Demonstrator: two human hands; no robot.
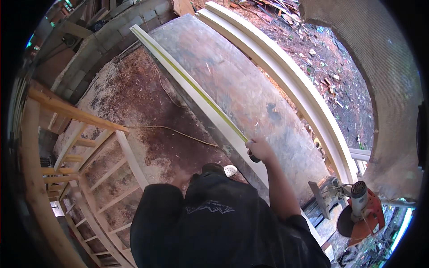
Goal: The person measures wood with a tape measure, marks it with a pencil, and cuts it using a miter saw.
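My right hand [260, 149] is closed round a tape measure [254, 158], with its dark case partly hidden by the fingers. The yellow-green tape blade [192, 83] runs out from it along a long white board [219, 123]. That board lies lengthwise near the edge of a worn worktable [232, 80]. Of my left arm only a blurred patch of skin [180, 178] shows beside the dark shirt; the fingers cannot be made out.
Long white mouldings [286, 67] lie along the table's far edge. An orange power saw [361, 210] stands at the lower right. Wooden ladder-like frames [120, 178] stand at left. A cord [174, 130] crosses the sawdust-strewn floor [134, 102]. A block wall [107, 38] rises behind.
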